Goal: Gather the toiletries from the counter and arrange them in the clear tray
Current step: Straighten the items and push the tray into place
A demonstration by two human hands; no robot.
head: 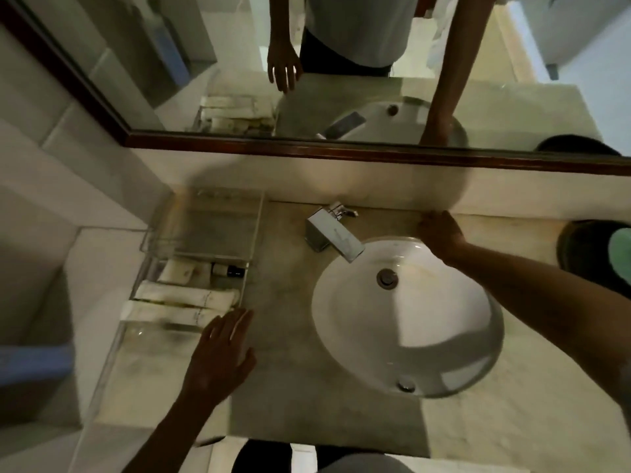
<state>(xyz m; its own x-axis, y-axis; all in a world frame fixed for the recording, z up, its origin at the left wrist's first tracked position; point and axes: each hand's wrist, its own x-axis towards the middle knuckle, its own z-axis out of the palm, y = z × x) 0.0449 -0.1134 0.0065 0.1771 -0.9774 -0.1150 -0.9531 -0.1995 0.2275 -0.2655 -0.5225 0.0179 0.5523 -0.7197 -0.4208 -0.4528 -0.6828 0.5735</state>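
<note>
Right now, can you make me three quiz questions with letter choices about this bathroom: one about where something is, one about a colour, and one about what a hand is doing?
1. Where is the clear tray?
A. left of the sink
B. inside the sink
C. right of the sink

2. What colour is the sink?
A. blue
B. white
C. red

3. What is the left hand doing?
A. gripping a tube
B. turning the faucet
C. open, holding nothing

Answers:
1. A, it sits on the counter on the left, with white tubes lying in it.
2. B, the bowl is plain white.
3. C, its fingers are spread flat by the tray's near corner; the right hand rests behind the sink.
</note>
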